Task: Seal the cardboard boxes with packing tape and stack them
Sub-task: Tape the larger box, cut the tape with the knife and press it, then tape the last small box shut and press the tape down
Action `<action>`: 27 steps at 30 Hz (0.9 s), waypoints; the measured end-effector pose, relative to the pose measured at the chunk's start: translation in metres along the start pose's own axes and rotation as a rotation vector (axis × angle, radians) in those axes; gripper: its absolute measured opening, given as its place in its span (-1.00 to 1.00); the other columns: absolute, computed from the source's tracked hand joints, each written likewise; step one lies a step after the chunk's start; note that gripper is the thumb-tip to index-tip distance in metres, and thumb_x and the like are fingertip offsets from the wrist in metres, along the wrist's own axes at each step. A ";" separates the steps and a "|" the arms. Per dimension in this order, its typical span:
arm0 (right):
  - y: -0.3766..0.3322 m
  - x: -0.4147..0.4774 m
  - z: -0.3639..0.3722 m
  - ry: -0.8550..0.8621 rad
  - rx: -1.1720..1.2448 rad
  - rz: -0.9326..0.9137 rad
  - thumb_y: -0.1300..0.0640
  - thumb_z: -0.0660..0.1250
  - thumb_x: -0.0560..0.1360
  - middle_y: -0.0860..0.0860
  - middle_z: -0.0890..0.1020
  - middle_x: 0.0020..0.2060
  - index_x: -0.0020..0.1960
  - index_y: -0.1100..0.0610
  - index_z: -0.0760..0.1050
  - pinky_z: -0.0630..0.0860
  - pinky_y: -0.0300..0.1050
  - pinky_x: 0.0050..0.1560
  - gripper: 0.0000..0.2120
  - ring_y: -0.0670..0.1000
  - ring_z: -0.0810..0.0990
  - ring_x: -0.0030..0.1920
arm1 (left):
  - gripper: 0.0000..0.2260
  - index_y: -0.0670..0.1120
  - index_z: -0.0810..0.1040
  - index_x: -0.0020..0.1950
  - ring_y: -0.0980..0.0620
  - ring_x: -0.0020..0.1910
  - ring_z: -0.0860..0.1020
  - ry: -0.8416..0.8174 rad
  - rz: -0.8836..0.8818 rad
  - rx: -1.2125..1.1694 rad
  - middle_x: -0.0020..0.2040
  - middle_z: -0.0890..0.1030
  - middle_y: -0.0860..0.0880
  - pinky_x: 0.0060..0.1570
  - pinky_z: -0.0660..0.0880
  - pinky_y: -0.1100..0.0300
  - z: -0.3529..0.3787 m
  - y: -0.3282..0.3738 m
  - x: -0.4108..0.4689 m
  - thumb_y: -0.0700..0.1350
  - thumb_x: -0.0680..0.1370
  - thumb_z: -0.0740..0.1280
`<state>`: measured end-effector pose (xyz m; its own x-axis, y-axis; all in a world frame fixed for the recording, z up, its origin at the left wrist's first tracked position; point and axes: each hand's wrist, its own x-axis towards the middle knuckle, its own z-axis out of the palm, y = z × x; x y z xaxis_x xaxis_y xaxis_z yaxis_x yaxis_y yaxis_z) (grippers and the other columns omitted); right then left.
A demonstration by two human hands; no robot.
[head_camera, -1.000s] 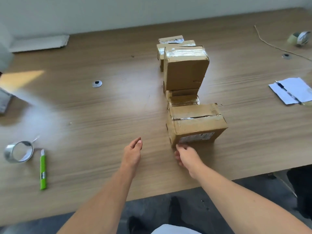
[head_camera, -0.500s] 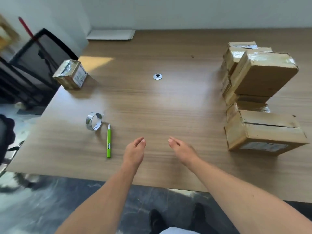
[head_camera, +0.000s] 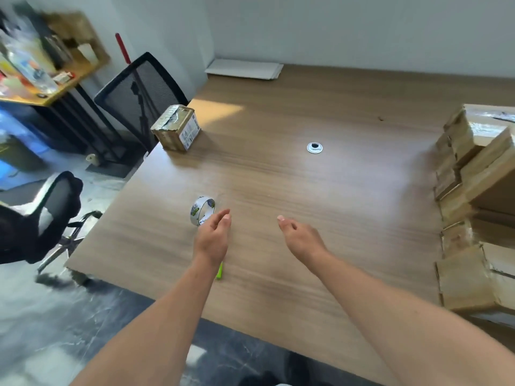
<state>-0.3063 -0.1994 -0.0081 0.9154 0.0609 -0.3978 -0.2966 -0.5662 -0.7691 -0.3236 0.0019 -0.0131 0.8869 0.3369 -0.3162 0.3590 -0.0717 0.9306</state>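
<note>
Stacked boxes (head_camera: pixel 473 174): piled along the right edge of the table (head_camera: pixel 348 196), tape shining on the upper tops.
Lone box (head_camera: pixel 176 131): taped, at the left edge toward the far corner, well apart from the stack.
Tape roll (head_camera: pixel 202 210): standing on edge near the left edge, just beyond the left fingertips.
Left hand (head_camera: pixel 213 238): above the table, fingers relaxed and nearly straight, holding nothing.
Right hand (head_camera: pixel 299 236): over the table's middle, fingers loosely curled, holding nothing.
Green cutter (head_camera: pixel 220 272): mostly hidden under the left wrist, near the front edge.
Grommet (head_camera: pixel 315 147): set in the tabletop, mid-table.
Papers (head_camera: pixel 245 68): flat at the far edge.
Mesh chair (head_camera: pixel 139 87): off the left edge, behind the lone box.
</note>
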 end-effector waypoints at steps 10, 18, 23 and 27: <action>-0.087 0.079 0.032 -0.100 0.103 -0.037 -0.19 0.10 0.68 0.07 0.66 0.17 0.06 0.15 0.63 0.37 -0.15 0.07 -0.51 0.11 0.53 0.22 | -0.74 -0.06 0.59 0.33 0.16 0.27 0.53 0.153 0.040 -0.038 0.23 0.62 0.08 0.11 0.41 0.41 -0.052 0.035 0.093 -0.14 0.68 0.23; -0.149 0.164 0.098 -0.086 0.282 0.007 -0.18 0.14 0.67 -0.01 0.54 0.40 0.41 0.05 0.53 0.31 -0.11 0.40 -0.54 0.02 0.43 0.44 | -0.71 -0.05 0.54 0.39 0.19 0.30 0.48 0.160 -0.048 -0.083 0.31 0.57 0.09 0.24 0.30 0.30 -0.099 0.048 0.200 -0.09 0.68 0.24; -0.182 0.211 0.137 -0.071 0.345 0.062 -0.21 0.14 0.66 -0.03 0.55 0.39 0.42 0.05 0.51 0.30 -0.17 0.37 -0.51 -0.02 0.44 0.44 | -0.67 0.01 0.48 0.45 0.20 0.32 0.42 0.138 -0.119 -0.090 0.35 0.51 0.12 0.28 0.27 0.28 -0.122 0.049 0.265 -0.02 0.69 0.22; -0.210 0.247 0.159 -0.074 0.392 0.109 -0.22 0.14 0.66 -0.06 0.50 0.43 0.46 0.03 0.47 0.25 -0.24 0.34 -0.50 -0.05 0.40 0.46 | -0.56 0.08 0.33 0.56 0.15 0.44 0.35 0.118 -0.156 -0.070 0.47 0.41 0.14 0.45 0.23 0.17 -0.139 0.049 0.320 0.12 0.69 0.17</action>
<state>-0.0610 0.0649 -0.0243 0.8550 0.0849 -0.5116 -0.4852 -0.2175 -0.8469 -0.0626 0.2370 -0.0432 0.7807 0.4464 -0.4372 0.4645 0.0535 0.8840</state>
